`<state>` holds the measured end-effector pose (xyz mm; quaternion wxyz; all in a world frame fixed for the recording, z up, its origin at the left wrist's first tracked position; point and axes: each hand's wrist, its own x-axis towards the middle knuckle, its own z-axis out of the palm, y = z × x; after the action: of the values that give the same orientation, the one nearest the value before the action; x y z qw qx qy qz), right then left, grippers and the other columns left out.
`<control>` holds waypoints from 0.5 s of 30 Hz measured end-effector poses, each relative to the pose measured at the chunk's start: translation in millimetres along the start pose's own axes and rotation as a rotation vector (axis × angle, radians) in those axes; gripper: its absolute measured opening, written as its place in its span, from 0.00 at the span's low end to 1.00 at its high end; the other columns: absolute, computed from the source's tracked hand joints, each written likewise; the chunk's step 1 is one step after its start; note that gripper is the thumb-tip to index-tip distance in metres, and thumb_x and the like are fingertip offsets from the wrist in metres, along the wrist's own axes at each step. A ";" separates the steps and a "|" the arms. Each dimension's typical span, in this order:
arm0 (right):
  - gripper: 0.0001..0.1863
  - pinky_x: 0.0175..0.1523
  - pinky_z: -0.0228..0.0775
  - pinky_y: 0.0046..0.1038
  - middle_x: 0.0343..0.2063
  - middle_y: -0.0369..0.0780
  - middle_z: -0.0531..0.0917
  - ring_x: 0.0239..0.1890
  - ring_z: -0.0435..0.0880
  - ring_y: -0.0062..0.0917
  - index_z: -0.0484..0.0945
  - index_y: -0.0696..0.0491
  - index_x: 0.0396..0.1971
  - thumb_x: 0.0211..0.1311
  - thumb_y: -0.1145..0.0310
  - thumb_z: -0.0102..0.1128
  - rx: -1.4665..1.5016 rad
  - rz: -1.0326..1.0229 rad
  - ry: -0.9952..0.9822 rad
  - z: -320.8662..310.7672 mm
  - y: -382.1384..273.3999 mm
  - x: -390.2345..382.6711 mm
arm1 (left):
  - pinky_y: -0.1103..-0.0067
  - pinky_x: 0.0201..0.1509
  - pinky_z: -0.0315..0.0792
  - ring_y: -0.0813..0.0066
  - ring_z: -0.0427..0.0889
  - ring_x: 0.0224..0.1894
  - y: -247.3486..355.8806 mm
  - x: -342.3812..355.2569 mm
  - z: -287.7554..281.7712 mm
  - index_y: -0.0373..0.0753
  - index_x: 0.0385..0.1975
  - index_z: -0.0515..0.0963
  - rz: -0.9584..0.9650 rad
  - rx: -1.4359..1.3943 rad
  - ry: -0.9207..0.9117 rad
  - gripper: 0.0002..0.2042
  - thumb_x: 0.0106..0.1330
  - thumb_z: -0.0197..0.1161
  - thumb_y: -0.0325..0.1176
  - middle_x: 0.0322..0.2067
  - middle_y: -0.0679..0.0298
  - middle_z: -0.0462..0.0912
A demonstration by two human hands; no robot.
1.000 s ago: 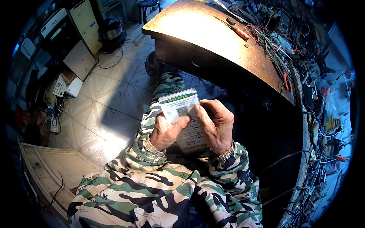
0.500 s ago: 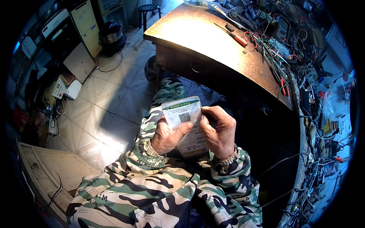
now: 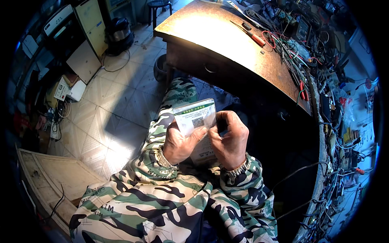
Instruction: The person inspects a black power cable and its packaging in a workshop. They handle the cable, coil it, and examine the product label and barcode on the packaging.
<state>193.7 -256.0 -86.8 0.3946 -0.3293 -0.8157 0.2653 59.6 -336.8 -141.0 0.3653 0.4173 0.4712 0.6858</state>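
Note:
A flat white printed packet [image 3: 187,122] with a green band and a square black-and-white code is held up over my lap, its top tilted away from me. My left hand [image 3: 178,145] is closed round its left side, thumb lying across the front. At the right edge, my right hand [image 3: 230,141] is closed with curled fingers and thumb against the packet. Its fingertips are partly hidden, and so is the packet's lower part behind the hands.
Ahead stands a wooden desk [image 3: 190,30] with a red-handled screwdriver [image 3: 257,39] on top. Tangled cables [image 3: 291,60] crowd its right side. A dark bucket [image 3: 160,68] sits by the desk. Wooden panelled furniture [image 3: 60,172] is at lower left, a black stool [image 3: 159,5] at the back.
My right hand has shifted slightly left and down along the packet's right edge. The packet's face has tilted a little, and less of its lower part shows.

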 end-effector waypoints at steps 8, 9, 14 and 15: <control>0.14 0.39 0.77 0.37 0.31 0.48 0.81 0.33 0.83 0.45 0.77 0.61 0.35 0.44 0.82 0.63 -0.028 0.085 -0.012 -3.2 16.5 -31.2 | 0.75 0.54 0.79 0.71 0.86 0.48 -4.1 -4.7 6.2 0.28 0.53 0.80 -0.055 0.001 0.007 0.15 0.68 0.67 0.26 0.46 0.54 0.88; 0.14 0.39 0.77 0.37 0.30 0.49 0.80 0.33 0.83 0.45 0.76 0.61 0.35 0.44 0.82 0.63 -0.036 0.096 -0.015 -3.8 15.3 -31.1 | 0.75 0.54 0.79 0.71 0.87 0.48 -1.3 -4.2 6.6 0.28 0.52 0.80 -0.060 0.026 -0.004 0.15 0.68 0.68 0.26 0.46 0.54 0.88; 0.13 0.38 0.75 0.38 0.28 0.49 0.79 0.32 0.81 0.46 0.74 0.60 0.34 0.45 0.82 0.62 -0.042 0.101 -0.124 -11.1 10.4 -14.6 | 0.75 0.53 0.79 0.71 0.87 0.47 4.3 0.0 6.9 0.28 0.52 0.80 -0.015 0.024 0.002 0.15 0.68 0.68 0.26 0.45 0.54 0.88; 0.13 0.39 0.75 0.38 0.28 0.50 0.79 0.32 0.82 0.47 0.74 0.61 0.35 0.45 0.82 0.61 0.025 0.162 -0.171 -13.5 9.0 -11.0 | 0.75 0.53 0.79 0.71 0.87 0.47 5.0 0.7 5.9 0.28 0.52 0.80 -0.010 0.031 0.002 0.15 0.68 0.68 0.26 0.45 0.54 0.88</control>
<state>212.9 -256.0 -90.8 0.3051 -0.3655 -0.8136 0.3338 64.2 -335.6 -134.9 0.3617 0.4199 0.4844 0.6769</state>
